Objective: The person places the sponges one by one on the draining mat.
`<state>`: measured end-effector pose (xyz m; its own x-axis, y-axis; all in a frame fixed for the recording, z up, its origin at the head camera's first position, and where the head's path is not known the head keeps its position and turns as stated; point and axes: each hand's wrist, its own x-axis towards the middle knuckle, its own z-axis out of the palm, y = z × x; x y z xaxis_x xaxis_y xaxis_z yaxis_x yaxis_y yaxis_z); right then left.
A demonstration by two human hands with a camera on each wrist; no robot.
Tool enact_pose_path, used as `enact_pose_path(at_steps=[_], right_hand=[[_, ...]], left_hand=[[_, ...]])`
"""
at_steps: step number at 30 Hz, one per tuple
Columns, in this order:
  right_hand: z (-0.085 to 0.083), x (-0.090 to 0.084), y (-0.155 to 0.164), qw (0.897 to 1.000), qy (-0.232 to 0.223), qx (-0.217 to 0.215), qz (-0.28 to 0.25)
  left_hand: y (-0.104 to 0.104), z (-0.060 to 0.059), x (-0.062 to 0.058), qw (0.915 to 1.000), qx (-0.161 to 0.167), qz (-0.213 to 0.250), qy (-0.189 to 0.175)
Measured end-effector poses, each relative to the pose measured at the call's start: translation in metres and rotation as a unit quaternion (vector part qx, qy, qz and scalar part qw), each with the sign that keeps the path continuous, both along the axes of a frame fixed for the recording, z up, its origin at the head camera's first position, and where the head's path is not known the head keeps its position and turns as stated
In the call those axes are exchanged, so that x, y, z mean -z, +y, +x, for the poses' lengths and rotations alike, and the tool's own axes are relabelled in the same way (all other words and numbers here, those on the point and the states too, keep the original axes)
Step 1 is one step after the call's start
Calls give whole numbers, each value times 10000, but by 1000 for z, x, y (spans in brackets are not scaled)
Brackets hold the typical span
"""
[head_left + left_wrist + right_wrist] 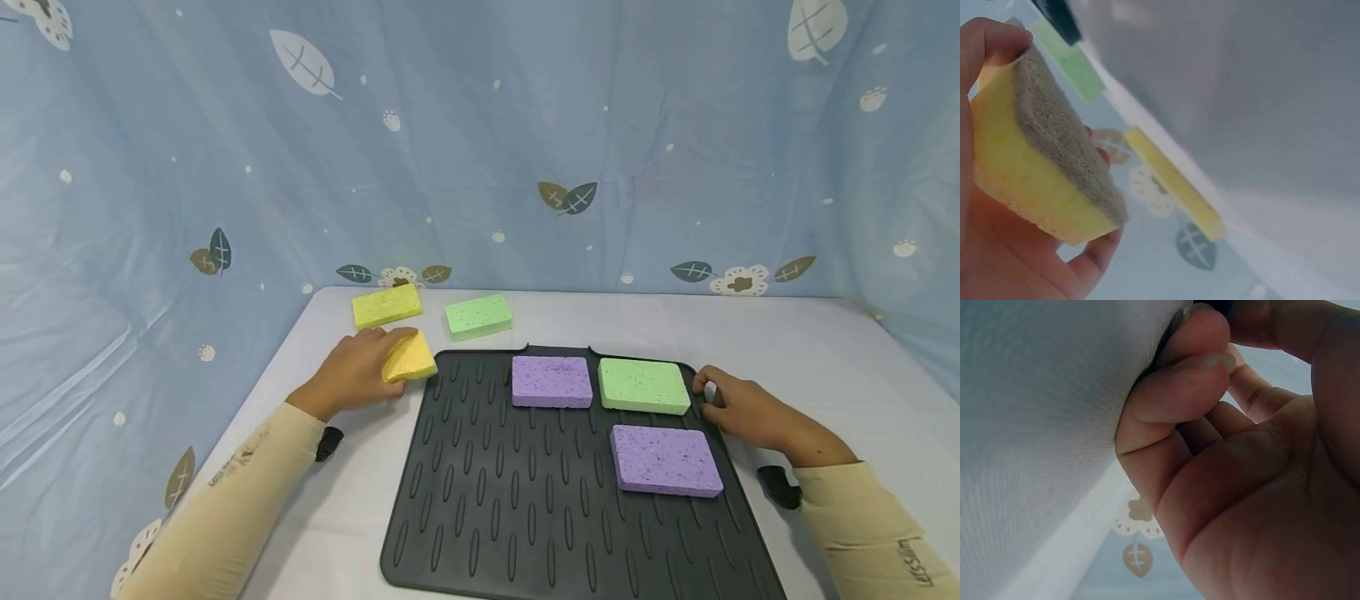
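Observation:
My left hand [358, 373] grips a yellow sponge [409, 358] just off the upper left corner of a black ribbed mat [457, 500]. In the left wrist view this sponge [1022, 156] shows a grey scouring layer, with fingers and thumb around it. My right hand [750, 412] is at the mat's upper right edge, its fingers curled there and its thumb close to the rim. Dark rim shows by the fingertips [1200, 337] in the right wrist view. Close to that hand, a green sponge [643, 386] lies on the mat, with a purple sponge [666, 461] below it.
Another purple sponge [551, 382] lies near the mat's top middle. Behind the mat, on the white tabletop [585, 321], are a second yellow sponge [387, 306] and a light green sponge [478, 317]. A blue patterned curtain [480, 150] hangs along the table's back and left.

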<state>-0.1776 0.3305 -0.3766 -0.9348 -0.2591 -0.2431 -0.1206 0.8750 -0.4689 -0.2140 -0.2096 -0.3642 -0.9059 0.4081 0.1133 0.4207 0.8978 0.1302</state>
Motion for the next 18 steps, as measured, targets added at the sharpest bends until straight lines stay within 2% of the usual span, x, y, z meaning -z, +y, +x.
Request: enact_pose_path(at_steps=[11,18], right_hand=[[0,2,1,9999,80,-60,-80],[0,2,2,9999,102,-54,-63]], left_hand=[[24,16,-8,9972,543,-29,505],[42,26,-13,9945,846,-12,612]])
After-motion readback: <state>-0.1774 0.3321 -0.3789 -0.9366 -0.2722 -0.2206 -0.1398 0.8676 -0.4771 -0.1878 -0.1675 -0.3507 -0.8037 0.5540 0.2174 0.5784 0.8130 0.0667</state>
